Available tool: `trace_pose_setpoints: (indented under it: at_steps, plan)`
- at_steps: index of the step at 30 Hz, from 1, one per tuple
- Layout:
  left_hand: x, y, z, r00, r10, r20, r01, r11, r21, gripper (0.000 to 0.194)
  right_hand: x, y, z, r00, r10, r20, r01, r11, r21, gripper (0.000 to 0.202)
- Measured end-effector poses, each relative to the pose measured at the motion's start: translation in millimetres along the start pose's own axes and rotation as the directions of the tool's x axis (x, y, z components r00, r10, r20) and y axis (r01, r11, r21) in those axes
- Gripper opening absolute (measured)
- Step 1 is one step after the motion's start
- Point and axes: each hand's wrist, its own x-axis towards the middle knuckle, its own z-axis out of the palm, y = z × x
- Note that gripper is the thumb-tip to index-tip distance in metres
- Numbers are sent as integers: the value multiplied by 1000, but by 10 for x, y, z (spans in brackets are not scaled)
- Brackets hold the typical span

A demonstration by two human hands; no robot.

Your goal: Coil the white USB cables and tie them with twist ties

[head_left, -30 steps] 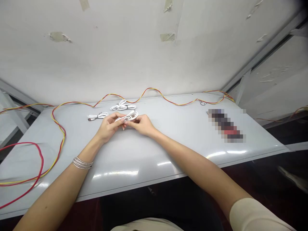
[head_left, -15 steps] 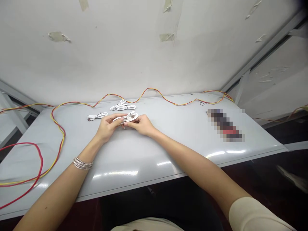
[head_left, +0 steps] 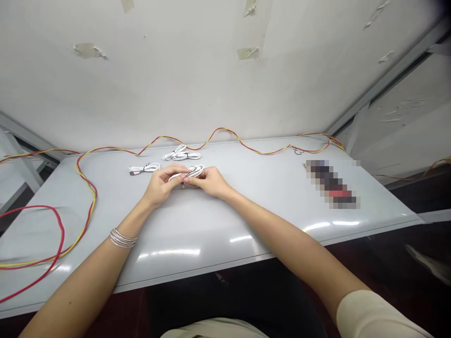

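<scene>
Between my hands is a coiled white cable (head_left: 196,171) with a dark tie around its middle. My left hand (head_left: 164,184) grips the coil's left side, and my right hand (head_left: 210,181) pinches its right side. Both thumbs meet near the tie, and the fingers behind hide part of the coil. Just beyond my hands lie tied white cable bundles (head_left: 180,154) on the grey table (head_left: 218,225). Another white cable bundle (head_left: 145,168), with a plug at its left end, rests to the left of my left hand.
A red and yellow wire (head_left: 164,137) winds along the table's back edge and down its left side. A thicker red cable (head_left: 60,230) loops at the left. Toward the right lies a pixelated dark and red object (head_left: 331,183). A white wall (head_left: 197,80) rises behind.
Both thumbs have come closer together at the tie, and the held coil has turned slightly in my fingers. The bundles on the table stay where they were.
</scene>
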Motion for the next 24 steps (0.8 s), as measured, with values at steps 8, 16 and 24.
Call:
trace_pose_setpoints:
  at_steps: [8,16,24]
  plan:
    - [-7,-14,-6,995,104,-5,-102,988,120,15,23,44,-4,1000,14,-8,-14,1000,-27,37]
    - [3,-28,39,993,83,-85,-70,987,144,17,33,78,-17,999,-38,28,40,997,-71,34]
    - [2,-23,69,992,33,-123,-18,993,120,23,44,96,0,997,-79,24,80,993,-82,33]
